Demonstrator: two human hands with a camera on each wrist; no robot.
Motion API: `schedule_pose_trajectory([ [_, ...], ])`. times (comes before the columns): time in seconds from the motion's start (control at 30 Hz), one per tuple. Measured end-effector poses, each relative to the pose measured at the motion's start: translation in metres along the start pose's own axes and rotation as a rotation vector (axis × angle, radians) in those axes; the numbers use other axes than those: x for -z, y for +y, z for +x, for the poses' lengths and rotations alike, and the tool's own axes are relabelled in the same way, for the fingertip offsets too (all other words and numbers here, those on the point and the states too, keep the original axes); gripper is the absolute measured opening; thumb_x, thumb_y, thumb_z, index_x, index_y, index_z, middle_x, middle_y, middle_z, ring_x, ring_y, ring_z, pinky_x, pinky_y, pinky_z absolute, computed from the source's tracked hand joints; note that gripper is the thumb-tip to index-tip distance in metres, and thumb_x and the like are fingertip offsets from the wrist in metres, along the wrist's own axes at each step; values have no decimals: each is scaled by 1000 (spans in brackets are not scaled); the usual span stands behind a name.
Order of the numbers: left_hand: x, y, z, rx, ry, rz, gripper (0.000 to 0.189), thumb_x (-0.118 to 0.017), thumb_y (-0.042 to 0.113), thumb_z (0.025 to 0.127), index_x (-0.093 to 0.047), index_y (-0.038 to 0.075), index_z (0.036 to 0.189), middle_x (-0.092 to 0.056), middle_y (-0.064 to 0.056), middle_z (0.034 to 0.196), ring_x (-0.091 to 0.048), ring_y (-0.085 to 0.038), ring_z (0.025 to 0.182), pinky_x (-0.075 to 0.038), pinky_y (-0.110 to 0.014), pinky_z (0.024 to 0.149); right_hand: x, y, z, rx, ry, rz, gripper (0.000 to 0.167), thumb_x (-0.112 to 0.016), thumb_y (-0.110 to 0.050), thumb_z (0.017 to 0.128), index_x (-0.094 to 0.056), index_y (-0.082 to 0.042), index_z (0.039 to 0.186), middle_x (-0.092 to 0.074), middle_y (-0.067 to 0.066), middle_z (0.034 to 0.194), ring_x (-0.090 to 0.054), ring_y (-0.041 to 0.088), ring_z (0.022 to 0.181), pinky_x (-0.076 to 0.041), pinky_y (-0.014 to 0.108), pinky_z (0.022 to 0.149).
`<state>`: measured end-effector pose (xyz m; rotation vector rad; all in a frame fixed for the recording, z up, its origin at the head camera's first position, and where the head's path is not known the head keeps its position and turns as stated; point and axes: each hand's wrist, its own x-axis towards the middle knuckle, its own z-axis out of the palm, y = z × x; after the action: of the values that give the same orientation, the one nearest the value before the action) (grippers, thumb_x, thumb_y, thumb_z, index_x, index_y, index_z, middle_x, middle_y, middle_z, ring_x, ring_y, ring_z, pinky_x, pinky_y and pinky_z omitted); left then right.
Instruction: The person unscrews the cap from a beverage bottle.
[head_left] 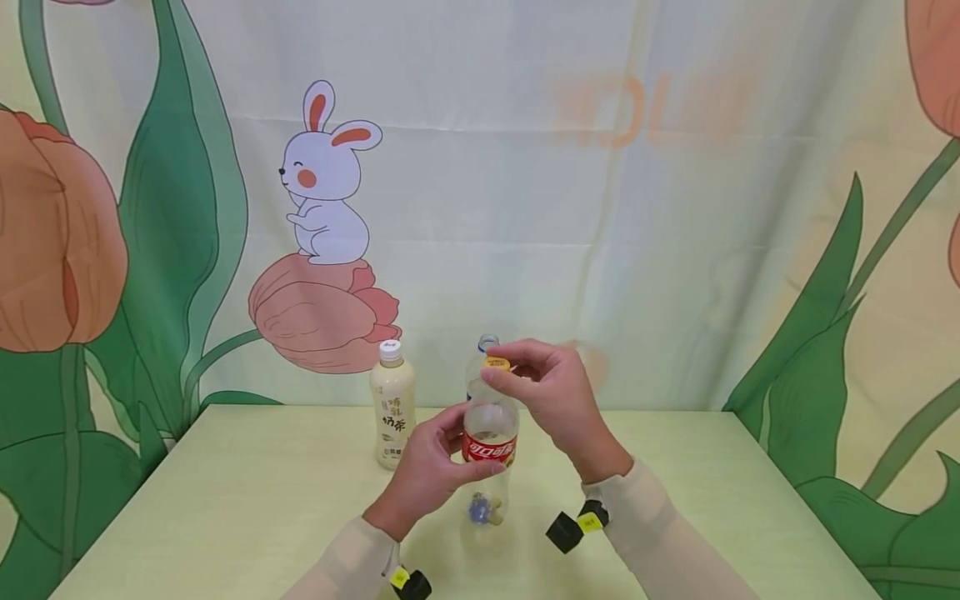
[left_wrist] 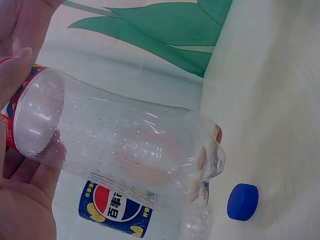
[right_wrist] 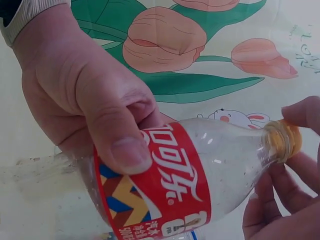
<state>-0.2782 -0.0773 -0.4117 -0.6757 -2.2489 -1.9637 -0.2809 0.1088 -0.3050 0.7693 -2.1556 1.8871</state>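
Observation:
A clear cola bottle with a red label stands upright in front of the person. My left hand grips it round the label, thumb across the front. At its top, my right hand pinches the orange-yellow cap between thumb and forefinger; the cap sits at the bottle's mouth. Just behind is a second clear bottle with an uncapped mouth and a blue Pepsi label, mostly hidden by the cola bottle. A loose blue cap lies on the table near the bottle bases.
A cream-coloured milk tea bottle with a white cap stands to the left of the hands. The pale table ends at a hanging cloth printed with tulips and a rabbit.

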Motion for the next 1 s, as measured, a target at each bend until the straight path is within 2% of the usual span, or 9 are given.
schedule_pose_trajectory([
  [0.1, 1, 0, 0, 2, -1, -3, 71, -91, 24, 78, -58, 21, 141, -68, -4, 135, -66, -24, 124, -54, -36, 107, 0, 2, 0, 13, -55, 24, 27, -73, -16, 95, -75, -6, 120, -72, 10, 120, -67, 20, 106, -58, 31, 92],
  [0.2, 1, 0, 1, -1, -2, -3, 71, -91, 25, 78, -58, 21, 141, -68, -4, 135, -66, -24, 123, -54, -35, 107, 0, 2, 1, 17, -110, 30, 29, -65, -18, 101, -72, -6, 126, -70, 7, 128, -61, 20, 124, -51, 37, 106],
  [0.27, 1, -1, 1, -4, 0, -1, 71, -91, 25, 78, -58, 20, 141, -68, -4, 135, -67, -23, 123, -55, -34, 106, 0, 2, 1, 11, -138, 23, 30, -60, -19, 103, -71, -7, 128, -69, 8, 130, -57, 21, 131, -48, 41, 110],
  [0.37, 1, 0, 1, -12, 4, -5, 71, -91, 22, 78, -58, 19, 141, -68, -5, 134, -67, -24, 122, -55, -34, 106, 0, 1, 1, 14, -159, 22, 34, -55, -20, 105, -67, -8, 134, -66, 12, 133, -55, 24, 133, -46, 43, 111],
  [0.5, 1, 1, 1, -16, 7, -11, 70, -91, 21, 78, -59, 18, 140, -69, -5, 133, -67, -24, 121, -55, -35, 106, 1, 1, 1, 4, -102, -6, 38, -63, -22, 101, -63, -12, 137, -64, 12, 133, -59, 25, 123, -50, 40, 105],
  [0.63, 1, 0, 0, -10, 7, -7, 70, -91, 22, 78, -59, 19, 140, -69, -5, 133, -67, -23, 121, -54, -40, 107, -2, 1, 0, -51, 19, -29, 40, -81, -22, 88, -65, -10, 122, -68, 10, 115, -64, 24, 101, -57, 31, 86],
  [0.7, 1, -1, 0, -7, 6, -7, 70, -91, 22, 78, -59, 19, 140, -69, -5, 133, -67, -23, 122, -53, -42, 108, -3, -1, 0, -76, 59, -34, 39, -86, -20, 83, -66, -8, 114, -69, 7, 105, -64, 22, 92, -57, 26, 79],
  [0.87, 1, -2, 0, 3, 1, -9, 70, -91, 24, 79, -59, 20, 140, -68, -4, 134, -66, -24, 123, -52, -46, 110, -5, -2, 0, -83, 80, -28, 31, -88, -16, 80, -70, -5, 103, -71, 4, 93, -65, 21, 82, -57, 25, 72],
  [1.0, 2, -2, -1, 2, 0, -11, 70, -90, 24, 79, -58, 20, 141, -68, -4, 135, -66, -24, 123, -52, -44, 110, -4, -2, 0, -74, 64, -23, 29, -87, -16, 83, -75, -3, 106, -73, 3, 93, -67, 21, 81, -58, 28, 72],
])
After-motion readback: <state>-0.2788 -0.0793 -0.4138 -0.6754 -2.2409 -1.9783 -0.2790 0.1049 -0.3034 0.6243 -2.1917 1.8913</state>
